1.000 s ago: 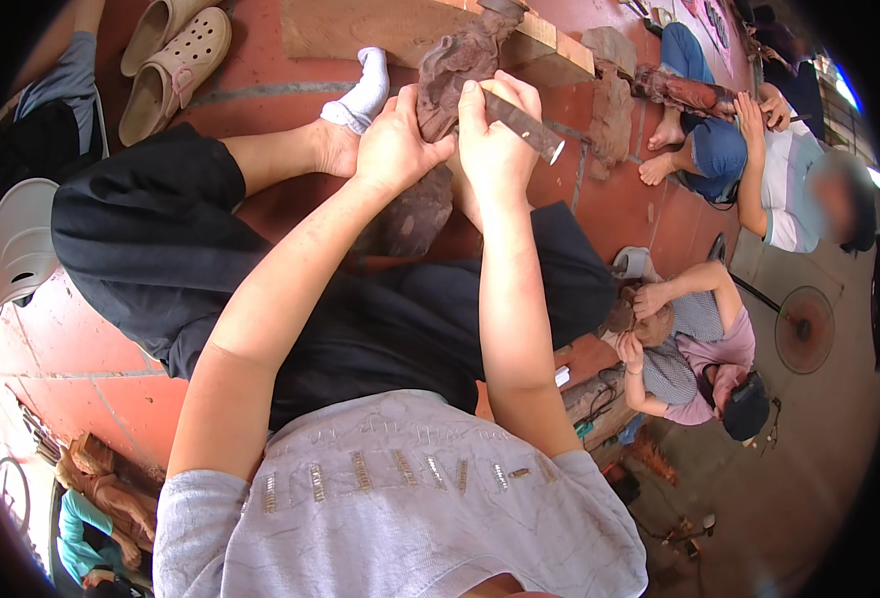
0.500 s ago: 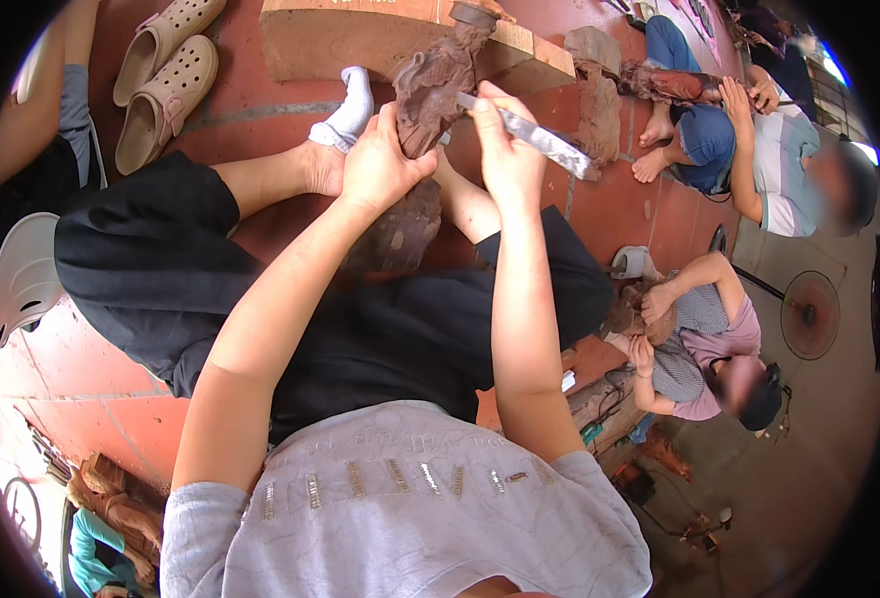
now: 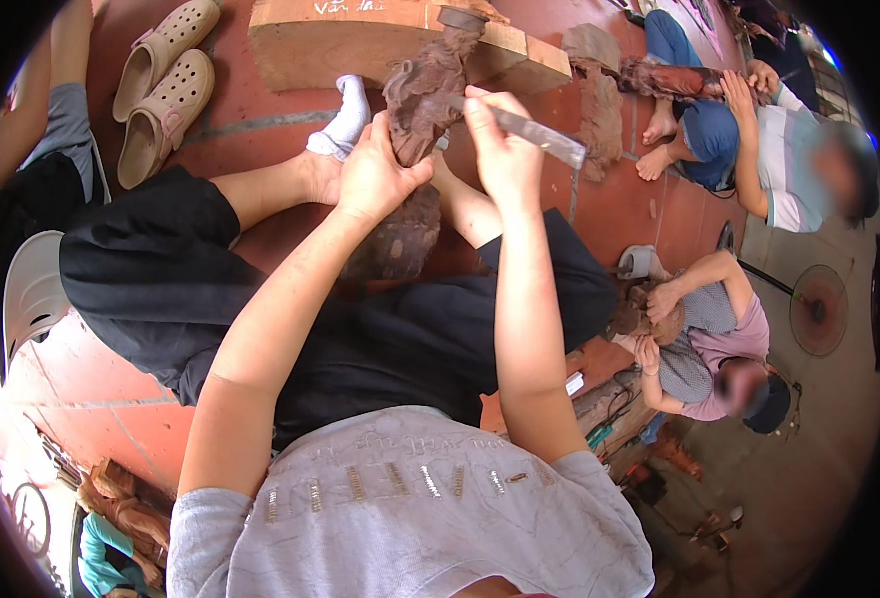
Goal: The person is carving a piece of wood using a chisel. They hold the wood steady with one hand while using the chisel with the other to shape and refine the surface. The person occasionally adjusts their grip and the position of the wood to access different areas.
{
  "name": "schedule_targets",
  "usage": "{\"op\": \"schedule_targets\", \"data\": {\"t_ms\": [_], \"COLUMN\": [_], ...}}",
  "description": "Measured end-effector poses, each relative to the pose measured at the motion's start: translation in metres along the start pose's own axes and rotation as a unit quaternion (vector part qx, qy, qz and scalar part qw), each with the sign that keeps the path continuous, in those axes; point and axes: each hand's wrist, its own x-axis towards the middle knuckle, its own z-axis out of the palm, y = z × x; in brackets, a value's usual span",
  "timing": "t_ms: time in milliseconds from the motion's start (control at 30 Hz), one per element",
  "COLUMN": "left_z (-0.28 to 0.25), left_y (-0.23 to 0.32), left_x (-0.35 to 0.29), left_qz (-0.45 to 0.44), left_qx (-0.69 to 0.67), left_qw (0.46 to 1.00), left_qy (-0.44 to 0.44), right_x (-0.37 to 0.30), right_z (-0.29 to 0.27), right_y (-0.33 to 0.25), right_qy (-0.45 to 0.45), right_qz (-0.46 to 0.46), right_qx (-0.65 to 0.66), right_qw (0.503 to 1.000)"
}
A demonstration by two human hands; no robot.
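My left hand [image 3: 378,171] is closed around the lower part of a dark brown carved wooden figure [image 3: 425,95], which leans tilted above my feet. Between the fingers of my right hand [image 3: 505,149] is a flat grey strip-shaped tool [image 3: 550,141]. Its narrow end meets the carving's right side; the broad end sticks out past my hand to the right. Whether it is a blade or a scraper I cannot tell. Below my left hand a dark wooden block [image 3: 400,239] sits between my legs.
A large squared timber [image 3: 360,50] lies just beyond the carving. Beige clogs [image 3: 166,115] stand at the far left, a white plastic seat [image 3: 29,284] nearer. Two people work on wooden pieces at the right, near a fan [image 3: 819,309]. Red tiles [image 3: 111,399] cover the floor.
The strip tool has turned slightly in my right hand, its broad face now looking darker. The carving and my left hand have shifted slightly left in view.
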Motion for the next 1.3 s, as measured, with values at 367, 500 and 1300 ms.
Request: {"op": "schedule_targets", "data": {"t_ms": [367, 500, 1300], "left_z": [-0.002, -0.005, -0.002], "left_y": [0.006, 0.010, 0.001], "left_x": [0.000, 0.001, 0.001], "left_qz": [-0.005, -0.013, -0.003], "left_qx": [-0.016, -0.019, -0.006], "left_qw": [1.000, 1.000, 1.000], "left_qy": [-0.003, -0.014, -0.021], "right_x": [0.064, 0.084, 0.086], "right_z": [-0.046, -0.044, -0.044], "right_y": [-0.025, -0.023, -0.013], "right_qy": [-0.279, -0.321, -0.316], "right_qz": [-0.172, -0.154, -0.126], "right_qx": [-0.155, -0.149, -0.084], "right_qw": [0.932, 0.923, 0.937]}}
